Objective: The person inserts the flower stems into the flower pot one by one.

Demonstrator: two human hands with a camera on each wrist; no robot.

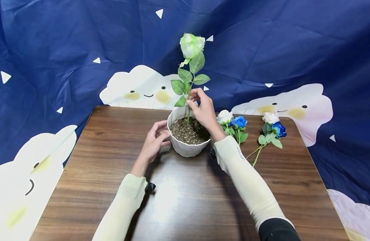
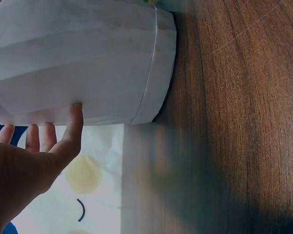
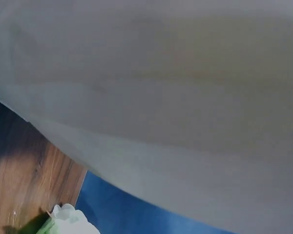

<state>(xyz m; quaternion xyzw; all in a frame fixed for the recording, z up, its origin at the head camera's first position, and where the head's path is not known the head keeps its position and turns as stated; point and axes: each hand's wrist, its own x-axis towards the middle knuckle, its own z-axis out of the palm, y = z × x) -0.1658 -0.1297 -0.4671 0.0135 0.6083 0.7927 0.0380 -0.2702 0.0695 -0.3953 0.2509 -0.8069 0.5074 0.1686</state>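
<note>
A white faceted flowerpot [image 1: 189,150] filled with dark soil [image 1: 183,132] stands upright near the back of the table. Rising from the soil is a tall artificial rose [image 1: 191,45] with a pale green and white bloom and green leaves. My right hand [image 1: 204,110] reaches over the pot's right rim and pinches the rose's stem just above the rim. On the pot's left side, my left hand [image 1: 153,142] rests its fingertips against the wall; the left wrist view shows these fingers [image 2: 74,122] touching the pot [image 2: 88,63]. The pot's wall fills most of the right wrist view.
Right of the pot on the brown wooden table [image 1: 112,150] lie more artificial roses: a white one [image 1: 225,116], a blue one [image 1: 239,122], a pale pink one [image 1: 270,117] and a dark blue one [image 1: 279,129]. A blue cloth [image 1: 67,40] with smiling clouds hangs behind.
</note>
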